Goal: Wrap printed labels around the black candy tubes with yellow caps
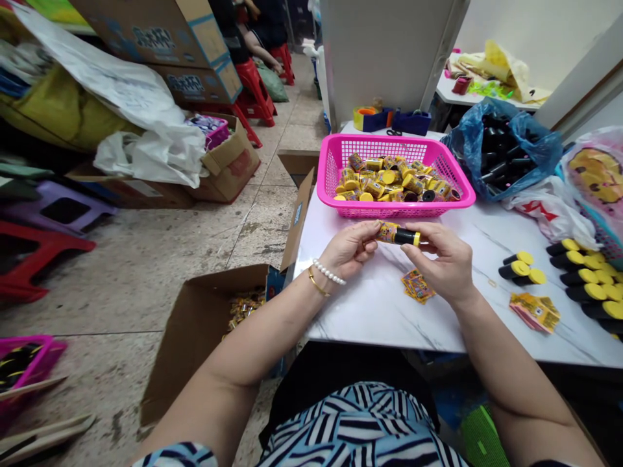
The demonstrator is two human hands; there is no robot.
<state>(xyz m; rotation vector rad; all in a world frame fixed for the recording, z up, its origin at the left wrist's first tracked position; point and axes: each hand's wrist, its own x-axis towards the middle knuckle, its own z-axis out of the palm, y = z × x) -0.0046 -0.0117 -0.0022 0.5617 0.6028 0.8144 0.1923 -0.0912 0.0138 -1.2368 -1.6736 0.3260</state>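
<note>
In the head view, the left hand [348,250] and right hand [438,263] both grip a yellow-labelled black tube [398,234], held level just above a marble table [370,305]. Just ahead sits a pink basket [370,211] of labelled tubes [389,178]; yellow wrappers [417,287] lie beside the right hand, capped black tubes [581,275] further right.

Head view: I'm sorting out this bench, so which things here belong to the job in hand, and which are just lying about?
Seem part of the job: left hand, right hand, yellow-capped black tube, pink plastic basket, blue bag of black tubes, printed yellow wrappers.

Seem just lying about: red plastic stools, cardboard cartons, white plastic bag.
</note>
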